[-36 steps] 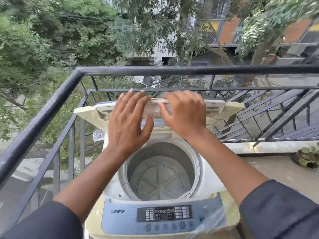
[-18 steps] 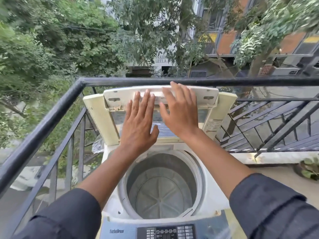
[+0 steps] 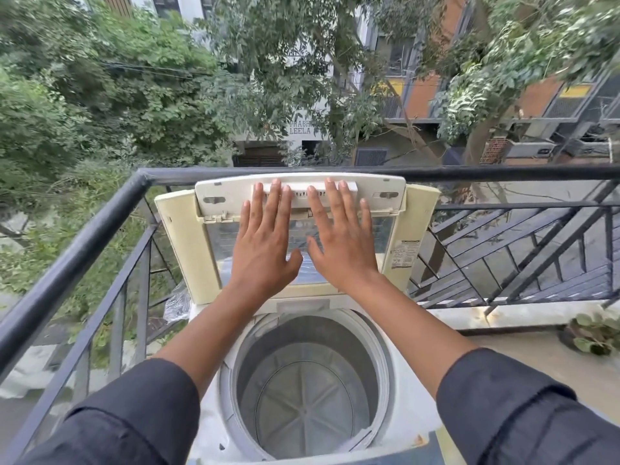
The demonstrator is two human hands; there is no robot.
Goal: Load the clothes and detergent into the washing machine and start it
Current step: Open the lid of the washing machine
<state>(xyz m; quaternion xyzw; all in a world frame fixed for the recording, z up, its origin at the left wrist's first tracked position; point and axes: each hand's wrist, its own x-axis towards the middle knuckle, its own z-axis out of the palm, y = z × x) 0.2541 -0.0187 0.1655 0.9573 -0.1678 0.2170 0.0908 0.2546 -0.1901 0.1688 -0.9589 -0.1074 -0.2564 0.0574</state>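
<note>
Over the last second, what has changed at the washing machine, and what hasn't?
The lid has swung up from half-folded to nearly upright against the railing. Both hands, left hand and right hand, went with it, now flat with straight fingers pressing its underside. The drum stays empty.

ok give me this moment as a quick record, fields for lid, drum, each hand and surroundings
lid: lid raised upright, folded, near the railing
drum: drum open, no clothes visible inside
left hand: left hand flat on the lid, fingers straight
right hand: right hand flat on the lid, fingers straight
surroundings: balcony, potted plant at right
</note>
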